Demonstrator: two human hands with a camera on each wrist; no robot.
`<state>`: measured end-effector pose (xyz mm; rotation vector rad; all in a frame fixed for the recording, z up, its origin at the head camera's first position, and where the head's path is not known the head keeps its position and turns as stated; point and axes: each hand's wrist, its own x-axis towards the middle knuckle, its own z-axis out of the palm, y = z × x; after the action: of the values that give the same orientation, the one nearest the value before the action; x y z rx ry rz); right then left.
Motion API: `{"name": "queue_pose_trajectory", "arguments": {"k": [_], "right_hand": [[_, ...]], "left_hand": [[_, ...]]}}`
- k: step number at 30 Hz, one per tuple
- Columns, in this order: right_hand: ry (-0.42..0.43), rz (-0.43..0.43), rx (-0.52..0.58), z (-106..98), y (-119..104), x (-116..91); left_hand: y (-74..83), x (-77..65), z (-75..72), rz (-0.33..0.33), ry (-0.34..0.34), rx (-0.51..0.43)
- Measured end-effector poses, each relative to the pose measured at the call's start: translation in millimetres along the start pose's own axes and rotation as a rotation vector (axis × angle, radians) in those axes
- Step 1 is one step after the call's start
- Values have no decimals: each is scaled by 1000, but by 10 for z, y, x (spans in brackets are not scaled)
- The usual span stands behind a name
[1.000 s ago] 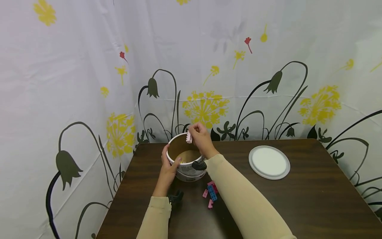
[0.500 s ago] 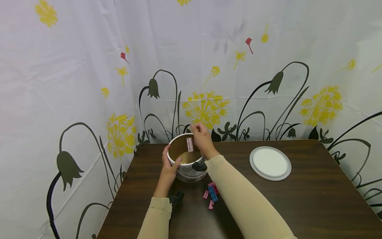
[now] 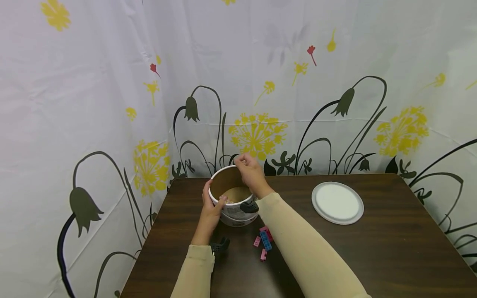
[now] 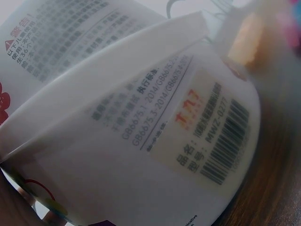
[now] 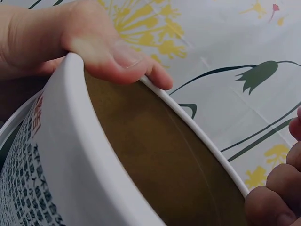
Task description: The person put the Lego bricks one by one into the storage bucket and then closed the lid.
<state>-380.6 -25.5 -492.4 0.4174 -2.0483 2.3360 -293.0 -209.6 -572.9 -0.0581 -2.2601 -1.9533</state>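
A white tub (image 3: 238, 213) with printed labels leans on the table, its opening facing me. My left hand (image 3: 210, 211) grips its rim, with the thumb over the near edge and fingers round the left side; the right wrist view shows this left hand (image 5: 101, 44) from across the tub. Pale blocks show low inside it, partly hidden by the rim. My right hand (image 3: 252, 174) is over the rim's far right side, its fingers loosely bent and no block visible in them. Just in front of the tub lie a blue toy building block (image 3: 266, 241) and several pink ones (image 3: 263, 255).
A round white lid (image 3: 337, 203) lies on the brown wooden table (image 3: 395, 248) to the right. Behind the table's far edge hangs a white curtain (image 3: 257, 62) with printed flowers. Black wrist devices sit at both sleeves.
The light pink block that my right hand held over the tub has left the fingers and dropped inside, out of sight there. My left hand and the tub stay nearly in place.
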Motion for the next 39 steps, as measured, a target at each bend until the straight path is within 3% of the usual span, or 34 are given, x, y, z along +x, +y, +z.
{"name": "queue_pose_trajectory", "arguments": {"k": [4, 11, 21, 30, 39], "right_hand": [[18, -59, -71, 14, -4, -24], [89, -182, -292, 43, -4, -85], [109, -325, -422, 93, 67, -138], [120, -378, -477, 95, 43, -161], [121, -408, -604, 111, 48, -222]], "left_hand": [[0, -2, -2, 0, 0, 3], [4, -5, -7, 0, 0, 8], [16, -11, 6, 14, -1, -5], [28, 21, 1, 43, 2, 2], [9, 1, -6, 20, 1, 24]]}}
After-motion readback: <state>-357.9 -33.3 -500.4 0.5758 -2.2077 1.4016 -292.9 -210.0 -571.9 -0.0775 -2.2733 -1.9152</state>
